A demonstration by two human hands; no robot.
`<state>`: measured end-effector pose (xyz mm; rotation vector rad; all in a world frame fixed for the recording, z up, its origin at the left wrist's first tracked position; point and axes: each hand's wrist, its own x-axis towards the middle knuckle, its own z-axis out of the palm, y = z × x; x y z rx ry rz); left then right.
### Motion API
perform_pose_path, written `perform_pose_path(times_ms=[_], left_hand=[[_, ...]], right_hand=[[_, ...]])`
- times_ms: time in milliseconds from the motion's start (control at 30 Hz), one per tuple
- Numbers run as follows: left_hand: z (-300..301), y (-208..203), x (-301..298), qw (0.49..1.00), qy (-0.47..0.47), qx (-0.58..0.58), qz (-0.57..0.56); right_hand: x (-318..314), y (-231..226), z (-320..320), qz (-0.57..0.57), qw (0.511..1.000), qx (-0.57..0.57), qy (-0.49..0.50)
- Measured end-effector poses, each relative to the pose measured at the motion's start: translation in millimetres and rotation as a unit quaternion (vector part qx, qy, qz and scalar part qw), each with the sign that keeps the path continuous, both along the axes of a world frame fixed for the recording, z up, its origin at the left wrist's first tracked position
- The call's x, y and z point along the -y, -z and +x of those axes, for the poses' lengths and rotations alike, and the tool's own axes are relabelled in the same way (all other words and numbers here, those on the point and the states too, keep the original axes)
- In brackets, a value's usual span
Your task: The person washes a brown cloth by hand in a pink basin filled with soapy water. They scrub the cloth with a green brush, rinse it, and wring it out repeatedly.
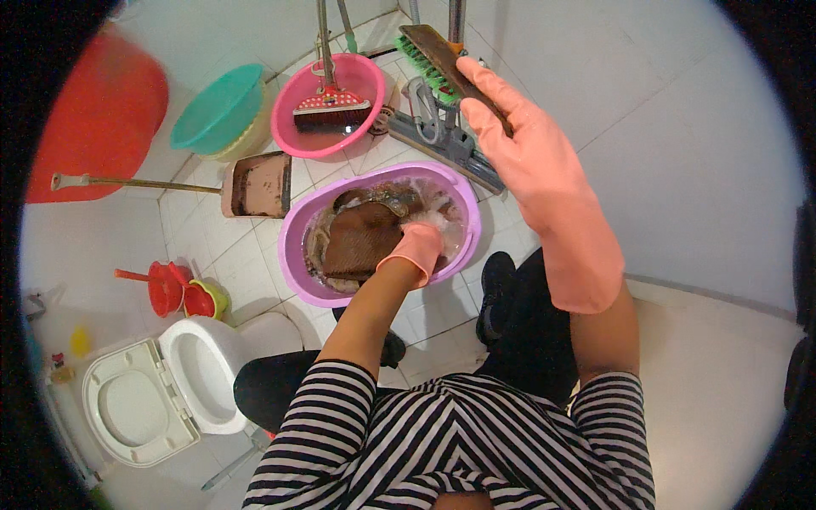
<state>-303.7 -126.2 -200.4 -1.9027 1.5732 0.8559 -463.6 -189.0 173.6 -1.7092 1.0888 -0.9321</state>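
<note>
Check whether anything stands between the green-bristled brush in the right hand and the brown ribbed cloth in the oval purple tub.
In this view, the tub's far rim and, on the tiled floor, a grey flat mop head lie between the brush and cloth beside the gloved left hand.

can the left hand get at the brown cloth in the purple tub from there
Very likely yes: the left hand is down in the purple tub, right by the brown cloth, and nothing visible blocks it.
</note>
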Motion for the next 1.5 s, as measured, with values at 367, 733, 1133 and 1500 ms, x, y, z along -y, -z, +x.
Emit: perform_pose_path(times_ms=[367, 733, 1133, 1500], left_hand=[[-1, 15, 12, 0.996, 0.060, -0.003, -0.067], [22, -67, -12, 0.915, -0.269, -0.298, -0.034], [78, -138, 17, 0.750, -0.381, -0.513, -0.169], [-8, -75, 6, 0.952, -0.062, -0.210, -0.215]], right_hand=[[-3, 7, -4, 0.048, 0.999, 0.013, -0.009], [0, 9, -24, 0.039, 0.998, 0.025, 0.046], [-2, 25, -20, 0.013, 0.998, 0.011, 0.060], [-24, -6, -11, -0.005, 0.999, -0.032, 0.003]])
